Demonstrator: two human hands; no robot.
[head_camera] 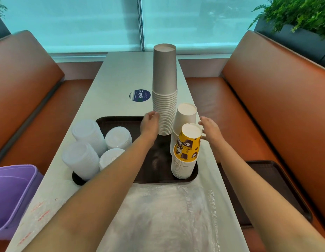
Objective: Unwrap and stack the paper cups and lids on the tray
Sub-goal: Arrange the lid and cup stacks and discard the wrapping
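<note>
3 cup stacks stand upside down on the brown tray [121, 119], along its right side: a tall grey stack [164, 88] at the far edge, a white stack [185, 117] just beside it, and a yellow-topped stack [187, 151] at the tray's near right corner. 4 lid stacks [96, 142] crowd the tray's left end; whether the leftmost ones sit fully on the tray or hang over its edge I cannot tell.

Left hand [150, 125] is at the base of the grey stack, fingers loosely curved against its rims, looks like touching, not gripping; likely steadying it because the stack is tall and tips easily. Right hand [210, 130] is released, fingers spread, just beside the yellow-topped and white stacks; contact unclear. Judged as guarding both sides while the tall stack settles.

Empty plastic wrapping [163, 215] lies flat on the surface at the near edge, in front of the tray. No wrapped stack is in view, so the unwrapping seems mostly done. A purple bin [10, 197] sits off the surface's near left corner, probably for the wrap. A 2nd tray [278, 180] rests on the right bench seat. A round sticker [139, 95] is mid-surface.

Risk: the grey stack toppling onto its neighbours.
</note>
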